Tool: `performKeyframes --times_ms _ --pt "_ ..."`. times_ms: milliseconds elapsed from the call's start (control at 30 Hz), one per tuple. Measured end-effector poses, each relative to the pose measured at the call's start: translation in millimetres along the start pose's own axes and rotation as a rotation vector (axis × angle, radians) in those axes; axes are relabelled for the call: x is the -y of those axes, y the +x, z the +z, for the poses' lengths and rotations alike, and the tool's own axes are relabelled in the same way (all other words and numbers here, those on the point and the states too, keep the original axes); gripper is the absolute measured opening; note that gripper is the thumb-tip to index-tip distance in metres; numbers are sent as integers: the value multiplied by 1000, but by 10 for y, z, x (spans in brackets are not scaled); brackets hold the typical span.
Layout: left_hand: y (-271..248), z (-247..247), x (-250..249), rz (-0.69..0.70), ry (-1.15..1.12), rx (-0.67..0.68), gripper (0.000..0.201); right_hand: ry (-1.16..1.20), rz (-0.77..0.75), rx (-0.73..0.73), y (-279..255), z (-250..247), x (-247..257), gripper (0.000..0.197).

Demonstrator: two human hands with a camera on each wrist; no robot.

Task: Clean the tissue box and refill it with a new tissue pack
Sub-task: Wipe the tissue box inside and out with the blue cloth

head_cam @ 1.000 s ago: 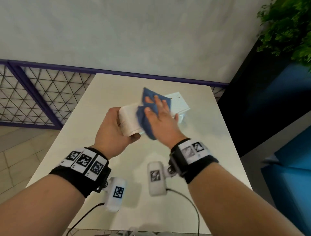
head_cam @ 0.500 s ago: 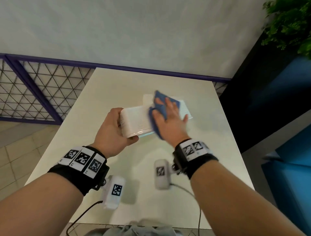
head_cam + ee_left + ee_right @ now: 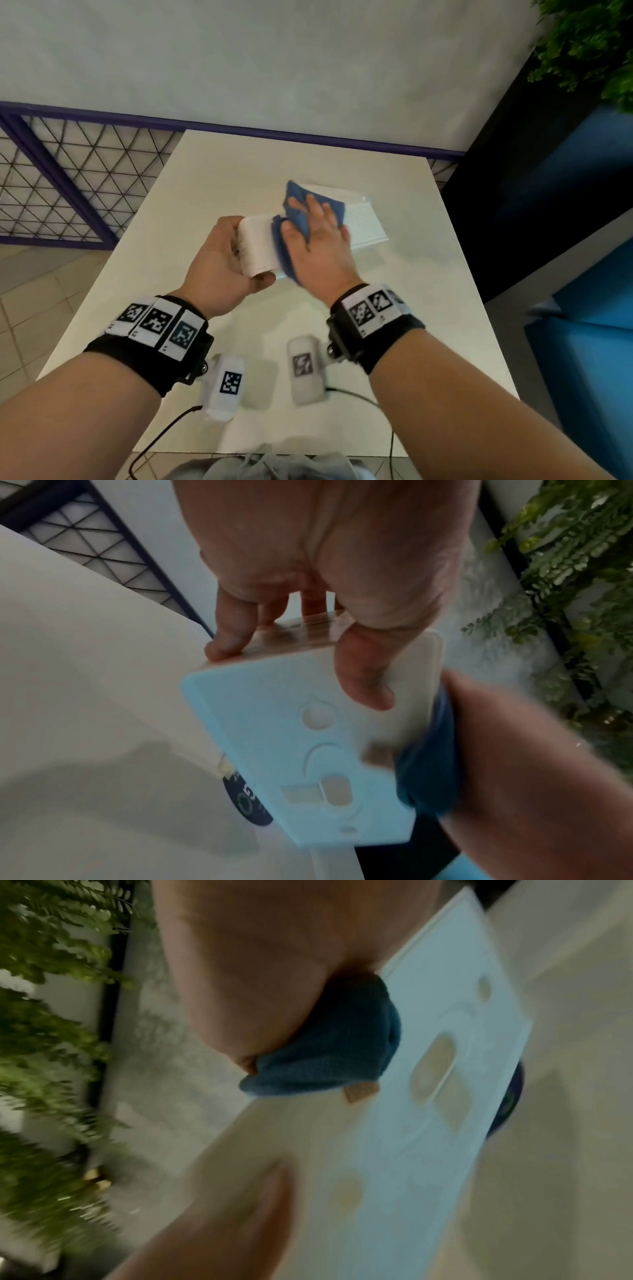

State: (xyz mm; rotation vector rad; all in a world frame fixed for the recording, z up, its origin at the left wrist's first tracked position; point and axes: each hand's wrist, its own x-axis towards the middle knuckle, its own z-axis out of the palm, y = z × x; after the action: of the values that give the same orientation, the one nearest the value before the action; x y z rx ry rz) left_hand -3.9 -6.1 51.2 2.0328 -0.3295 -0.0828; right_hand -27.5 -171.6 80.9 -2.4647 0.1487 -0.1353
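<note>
My left hand (image 3: 219,263) grips one end of the white tissue box (image 3: 257,243) and holds it tilted above the table, thumb underneath. In the left wrist view the thumb (image 3: 363,674) lies on the box's pale blue underside (image 3: 274,723). My right hand (image 3: 318,240) presses a folded blue cloth (image 3: 298,202) flat against the box's upper face, fingers extended. The cloth (image 3: 325,1056) is bunched under the palm in the right wrist view. A new tissue pack (image 3: 363,226) in clear wrap lies on the table behind the hands.
The white table (image 3: 239,164) stands against a grey wall. A purple-framed mesh fence (image 3: 68,192) is to the left, a dark and blue partition (image 3: 548,205) to the right, with a green plant (image 3: 589,44) at the top right.
My right hand slid the cloth along the box to the right, then back toward the left hand. The left hand kept its grip on the box.
</note>
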Motion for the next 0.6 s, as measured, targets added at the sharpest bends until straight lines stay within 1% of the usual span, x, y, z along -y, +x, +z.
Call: performKeyframes --times_ms 33,67,100,133,167,200,233,267,333,400,467,533,567,600 --pt "-11 -31 18 1 -4 -3 70 -56 57 11 103 -65 -179 50" --pt "-18 -63 33 -10 -13 -8 71 -114 143 23 215 -158 -364 50" --pt "-23 -94 56 -13 -15 -14 71 -120 253 30 310 -247 -523 50" --pt "-31 -110 71 -21 -17 -5 71 -79 358 21 371 -312 -635 49" --pt "-45 -109 69 -28 -16 3 71 -37 425 3 391 -344 -683 49" --pt "-43 -101 84 -31 -12 -1 71 -19 444 -22 394 -330 -679 49" --pt "-32 -89 80 -30 0 1 71 -22 425 -36 381 -276 -619 51" --pt "-15 -74 70 -30 10 10 73 -43 376 -30 350 -193 -513 54" --pt "30 -42 31 -22 43 19 77 -76 226 38 217 22 -211 57" --pt "59 -21 9 -37 116 28 74 -8 110 77 12 163 135 56" --pt "87 -19 4 18 141 80 68 31 -35 80 -160 187 383 53" --pt "72 -14 -1 36 22 136 69 4 -148 93 -204 131 387 49" --pt "59 -21 -9 58 32 129 71 4 -153 84 -160 87 291 47" --pt "43 -23 -16 30 32 107 71 2 -119 60 -95 34 140 46"
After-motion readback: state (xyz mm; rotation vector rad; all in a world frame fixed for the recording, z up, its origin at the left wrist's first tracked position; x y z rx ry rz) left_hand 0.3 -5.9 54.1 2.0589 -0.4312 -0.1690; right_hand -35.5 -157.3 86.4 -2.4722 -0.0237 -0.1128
